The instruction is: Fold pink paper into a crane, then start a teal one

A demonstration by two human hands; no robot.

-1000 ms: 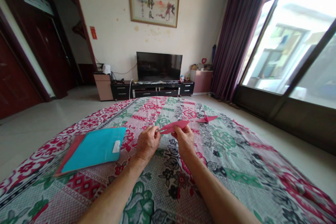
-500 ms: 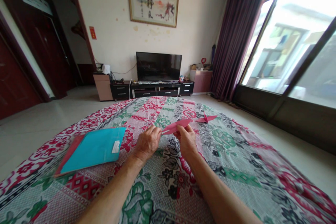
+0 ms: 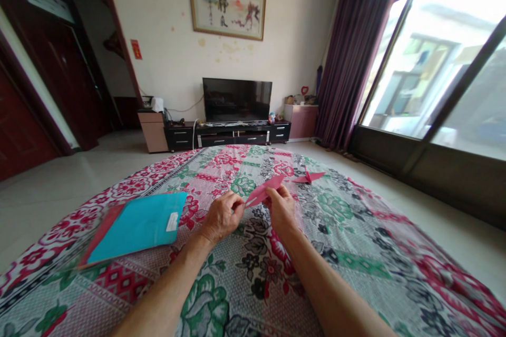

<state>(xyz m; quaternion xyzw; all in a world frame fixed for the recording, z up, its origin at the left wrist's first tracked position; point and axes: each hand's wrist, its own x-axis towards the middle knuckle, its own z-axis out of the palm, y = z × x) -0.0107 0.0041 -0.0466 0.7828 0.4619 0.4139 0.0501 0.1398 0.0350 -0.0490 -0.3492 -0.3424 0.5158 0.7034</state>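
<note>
L hand [image 3: 223, 216] covers the near-L tip of the folded pink paper [image 3: 272, 183]; R hand [image 3: 281, 209] hides pt. of its R side. Both forearms [image 3: 162, 284] run off the near edge, as does the patterned tablecloth [image 3: 343, 242], pt. hidden under the blue packet [image 3: 138, 226]. Print on the packet's white label [image 3: 172, 221]: too small to read. R side: window [image 3: 419, 73] cut off, view thru it blurred; curtain [image 3: 343, 63] top cut off. L side: red door [image 3: 23, 121] cut off. Items on far-R cabinet [image 3: 302, 121]: too tiny to ID.
</note>
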